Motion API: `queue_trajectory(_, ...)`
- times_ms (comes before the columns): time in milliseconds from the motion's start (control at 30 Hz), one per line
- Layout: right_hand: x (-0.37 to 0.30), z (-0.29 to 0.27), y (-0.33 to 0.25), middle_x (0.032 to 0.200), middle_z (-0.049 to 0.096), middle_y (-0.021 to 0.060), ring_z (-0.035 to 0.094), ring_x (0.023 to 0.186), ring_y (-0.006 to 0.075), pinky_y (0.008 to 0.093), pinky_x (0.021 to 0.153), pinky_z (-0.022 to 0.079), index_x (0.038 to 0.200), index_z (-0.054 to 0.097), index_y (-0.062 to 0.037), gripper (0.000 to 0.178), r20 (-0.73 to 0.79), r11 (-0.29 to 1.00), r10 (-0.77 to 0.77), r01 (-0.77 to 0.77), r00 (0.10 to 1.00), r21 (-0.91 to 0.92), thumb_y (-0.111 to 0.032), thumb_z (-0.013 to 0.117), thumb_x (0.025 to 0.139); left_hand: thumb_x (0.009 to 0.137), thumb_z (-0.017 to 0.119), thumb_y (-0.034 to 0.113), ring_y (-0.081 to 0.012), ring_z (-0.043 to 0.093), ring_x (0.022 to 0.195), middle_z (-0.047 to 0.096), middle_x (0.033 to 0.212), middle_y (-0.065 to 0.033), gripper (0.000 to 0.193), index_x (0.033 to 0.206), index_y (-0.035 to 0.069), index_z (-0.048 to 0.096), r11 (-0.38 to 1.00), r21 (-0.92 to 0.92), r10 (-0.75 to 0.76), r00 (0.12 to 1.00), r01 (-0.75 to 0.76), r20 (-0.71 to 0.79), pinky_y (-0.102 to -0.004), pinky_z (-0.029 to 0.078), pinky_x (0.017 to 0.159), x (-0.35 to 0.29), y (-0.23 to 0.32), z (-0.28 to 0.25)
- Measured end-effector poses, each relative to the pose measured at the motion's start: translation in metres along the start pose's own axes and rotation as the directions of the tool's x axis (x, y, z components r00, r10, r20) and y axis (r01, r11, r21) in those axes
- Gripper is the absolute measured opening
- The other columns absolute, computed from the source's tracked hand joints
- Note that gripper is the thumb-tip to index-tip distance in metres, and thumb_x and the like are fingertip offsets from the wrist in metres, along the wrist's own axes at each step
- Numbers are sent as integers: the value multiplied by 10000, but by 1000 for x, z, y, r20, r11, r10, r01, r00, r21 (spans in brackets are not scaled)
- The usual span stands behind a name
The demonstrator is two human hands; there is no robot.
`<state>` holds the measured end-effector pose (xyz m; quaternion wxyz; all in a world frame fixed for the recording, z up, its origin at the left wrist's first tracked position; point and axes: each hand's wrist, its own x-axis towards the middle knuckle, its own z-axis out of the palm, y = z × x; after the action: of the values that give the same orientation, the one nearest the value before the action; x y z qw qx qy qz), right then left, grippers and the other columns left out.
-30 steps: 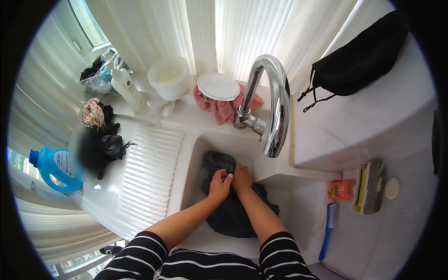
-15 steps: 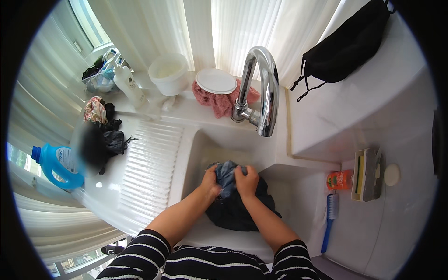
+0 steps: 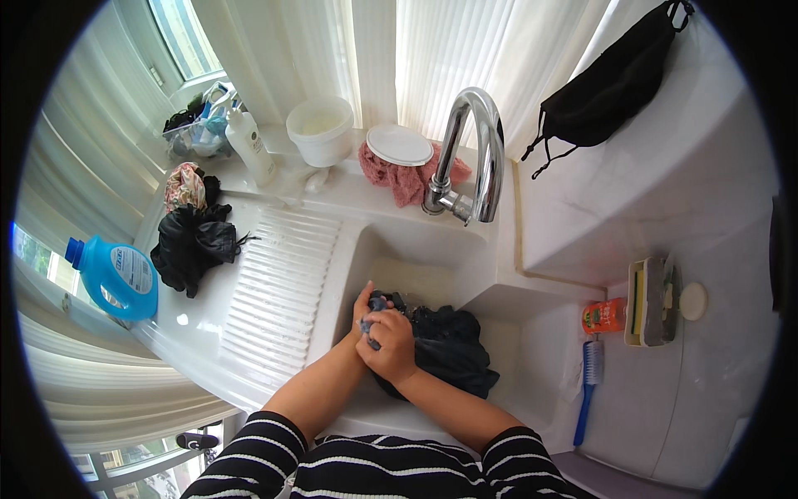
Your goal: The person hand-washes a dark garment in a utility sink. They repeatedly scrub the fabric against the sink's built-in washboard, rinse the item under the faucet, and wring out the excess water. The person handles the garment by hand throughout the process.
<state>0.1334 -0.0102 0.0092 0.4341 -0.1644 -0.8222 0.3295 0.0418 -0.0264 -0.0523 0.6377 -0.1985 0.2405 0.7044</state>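
Over the left part of the white sink basin [image 3: 399, 239], my two hands are pressed together around a bunched blue-grey cloth [image 3: 376, 303]. My right hand [image 3: 391, 343] is closed over it, fingers curled. Behind it, my left hand [image 3: 356, 326] grips the same cloth, thumb side up; its palm and most of its fingers are hidden. Small bits of the cloth show between the fingers. Just to the right, a dark wet garment [image 3: 453, 349] lies heaped in the basin; whether it joins the held cloth, I cannot tell.
A chrome faucet [image 3: 490, 158] arches above the basin. Left lie a ribbed washboard [image 3: 278, 287], black clothes [image 3: 193, 245] and a blue detergent jug [image 3: 120, 279]. Behind stand a white tub [image 3: 320, 133] and a pink cloth [image 3: 397, 185]. A blue brush [image 3: 588, 387] rests at right.
My hands have moved together and slightly left, bunching the cloth that was stretched between them. My right hand now overlaps the left. The whole view has shifted slightly.
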Motion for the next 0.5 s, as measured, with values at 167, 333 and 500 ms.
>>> queue_trajectory(167,-2,-6,80,879,627,150,594,822,369,464,742,485,703,539,-33,143,-214,789,557,-592,803,-167,-84,670,672,891,581,386,-224,642,701,645,764,-75,307,794,96,606,981,190,64,983,-31,-175,-380,546,699,4,-21,16)
queue_trajectory(333,8,1,15,858,655,119,614,772,348,445,740,493,673,511,-45,196,-85,998,60,-63,995,-31,-58,707,678,935,559,450,-212,653,800,637,805,-73,370,836,96,595,993,1,-116,967,119,227,-370,544,738,-8,-5,8)
queue_trajectory(500,0,-3,92,749,563,113,566,724,349,471,691,468,676,511,-48,171,-333,793,462,-551,822,-260,-72,668,742,920,526,286,-231,656,824,675,868,-74,220,833,106,617,991,122,-40,995,51,-94,-403,548,780,3,-25,18)
